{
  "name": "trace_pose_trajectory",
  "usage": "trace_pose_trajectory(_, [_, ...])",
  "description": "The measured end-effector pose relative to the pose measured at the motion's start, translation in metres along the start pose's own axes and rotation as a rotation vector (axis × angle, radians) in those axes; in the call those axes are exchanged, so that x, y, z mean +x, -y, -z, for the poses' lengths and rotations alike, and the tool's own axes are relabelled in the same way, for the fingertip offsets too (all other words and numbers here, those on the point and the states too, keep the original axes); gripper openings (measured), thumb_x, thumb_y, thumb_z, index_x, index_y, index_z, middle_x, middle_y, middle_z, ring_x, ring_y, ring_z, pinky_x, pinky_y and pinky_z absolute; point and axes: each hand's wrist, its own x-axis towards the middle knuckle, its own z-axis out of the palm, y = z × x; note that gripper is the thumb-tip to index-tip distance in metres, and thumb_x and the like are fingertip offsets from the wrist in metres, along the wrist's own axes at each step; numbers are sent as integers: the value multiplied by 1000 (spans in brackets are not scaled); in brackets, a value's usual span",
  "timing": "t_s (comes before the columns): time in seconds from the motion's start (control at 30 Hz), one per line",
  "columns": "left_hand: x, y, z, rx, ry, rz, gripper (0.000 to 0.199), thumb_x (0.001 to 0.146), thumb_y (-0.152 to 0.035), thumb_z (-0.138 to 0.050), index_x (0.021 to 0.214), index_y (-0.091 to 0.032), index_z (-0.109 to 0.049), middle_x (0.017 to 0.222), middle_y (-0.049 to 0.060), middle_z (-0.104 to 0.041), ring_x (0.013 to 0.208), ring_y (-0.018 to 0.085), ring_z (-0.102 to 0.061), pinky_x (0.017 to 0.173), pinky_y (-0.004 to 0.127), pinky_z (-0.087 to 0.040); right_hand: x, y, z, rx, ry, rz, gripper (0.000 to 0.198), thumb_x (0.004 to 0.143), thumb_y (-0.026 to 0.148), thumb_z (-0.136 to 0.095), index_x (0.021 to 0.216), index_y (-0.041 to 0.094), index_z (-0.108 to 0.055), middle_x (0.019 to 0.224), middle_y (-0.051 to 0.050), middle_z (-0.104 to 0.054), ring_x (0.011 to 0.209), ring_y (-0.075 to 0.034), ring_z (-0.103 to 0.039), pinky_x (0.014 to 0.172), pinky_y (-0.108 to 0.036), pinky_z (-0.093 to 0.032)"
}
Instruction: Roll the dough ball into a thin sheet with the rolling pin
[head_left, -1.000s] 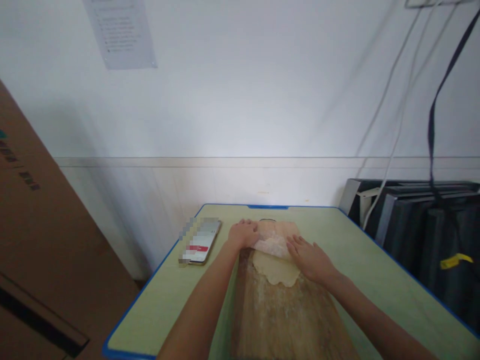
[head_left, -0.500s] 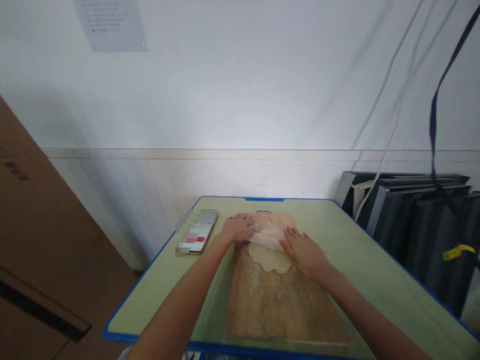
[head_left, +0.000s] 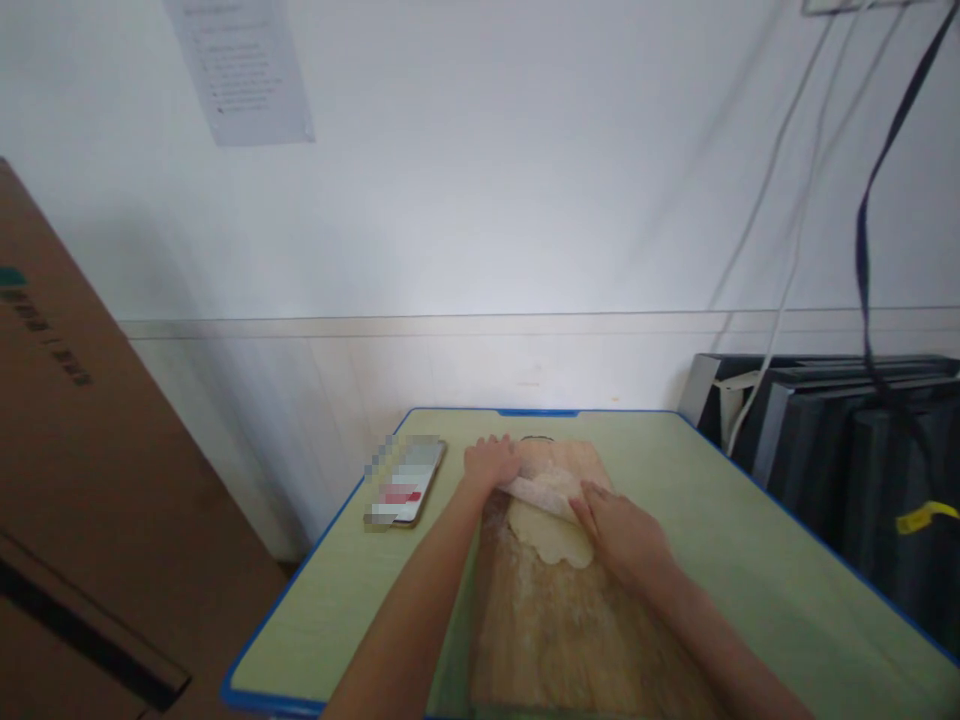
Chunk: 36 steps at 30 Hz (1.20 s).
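A pale, floury rolling pin [head_left: 541, 496] lies across a flat sheet of dough [head_left: 553, 540], slanting down toward the right. My left hand [head_left: 491, 462] is closed over the pin's left end. At the other end, my right hand [head_left: 621, 522] wraps round it with the fingers bent. The dough has a wavy near edge and shows on both sides of the pin. Underneath is a wooden board [head_left: 570, 640], dusted with flour near the dough.
The board rests on a light green table [head_left: 720, 520] with a blue edge. A phone [head_left: 420, 482], partly pixelated, lies left of the board. A large cardboard box [head_left: 97, 480] leans at the left. Dark panels [head_left: 832, 430] stand at the right, with hanging cables [head_left: 864, 250] before the wall.
The rolling pin has tilted further, its right end nearer me. My right hand's fingers have gone from stretched flat to curled round the pin. The camera view has shifted slightly up and left.
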Motion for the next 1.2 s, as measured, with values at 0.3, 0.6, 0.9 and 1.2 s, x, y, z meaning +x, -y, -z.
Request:
trace_pose_trajectory(0.3, [2, -4, 2, -13, -4, 74, 41, 85, -32, -30, 115, -18, -55, 121, 14, -55, 113, 28, -49, 89, 44, -41, 0, -4, 0, 8, -3, 37, 46, 94, 32, -25, 121, 7, -53, 124, -14, -55, 115, -21, -50, 96, -32, -38])
trace_pose_trajectory(0.6, [11, -10, 3, -38, -16, 115, 42, 85, -27, -31, 120, -15, -51, 120, 15, -56, 111, 26, -52, 86, 38, -43, 1, -4, -1, 53, 0, 30, 48, 94, 31, -24, 124, 4, -50, 126, -16, -53, 116, -22, -49, 96, -33, -39])
trace_pose_trajectory(0.9, [4, -4, 1, -16, -28, 107, 39, 85, -28, -31, 114, -19, -56, 117, 13, -59, 109, 26, -53, 85, 40, -44, -10, 3, -5, -42, -125, 65, 41, 93, 29, -32, 121, 6, -53, 120, -17, -57, 110, -23, -54, 91, -33, -44])
trace_pose_trajectory(1.2, [13, -13, 4, -25, -58, 132, 38, 85, -28, -33, 111, -17, -58, 113, 15, -61, 107, 25, -55, 83, 35, -45, 2, -6, -9, 52, -78, 74, 47, 92, 32, -32, 123, 3, -51, 128, -19, -49, 121, -24, -43, 100, -37, -35])
